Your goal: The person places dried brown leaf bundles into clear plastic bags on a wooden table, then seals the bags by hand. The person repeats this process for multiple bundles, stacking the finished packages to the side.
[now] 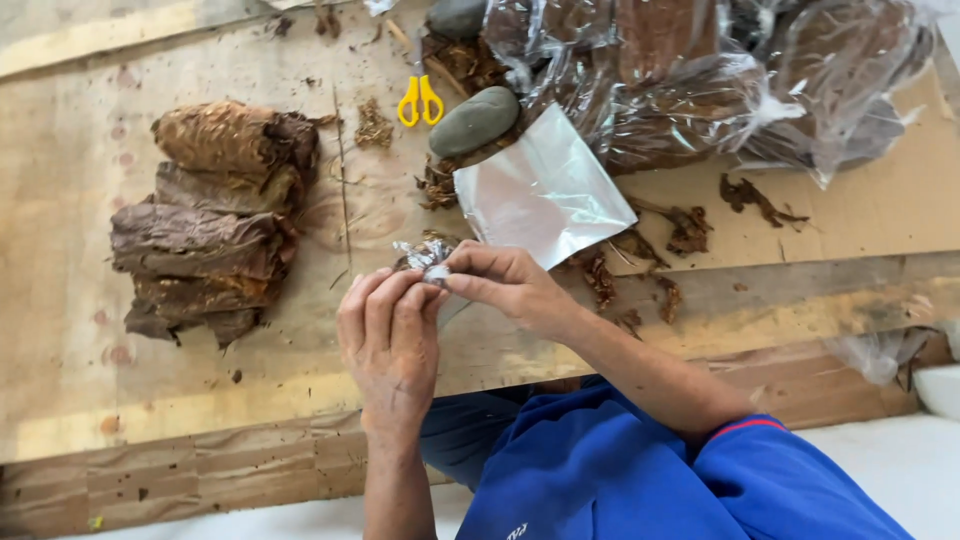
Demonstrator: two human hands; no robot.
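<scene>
both hands meet over the near edge of the surface (120, 400), the left hand (390, 335) cupped closed around a small crinkled foil packet (425, 256) and the right hand (505, 285) pinching its top corner between fingertips. the packet looks light, thin and easily torn or crushed, so it is best held gently at its folded edges. just beyond lies a flat foil sheet (545, 190), then two grey stones (475, 120), yellow scissors (420, 100), a pile of brown leaves (215, 220) to the left and leaves bagged in clear plastic (720, 80).
</scene>
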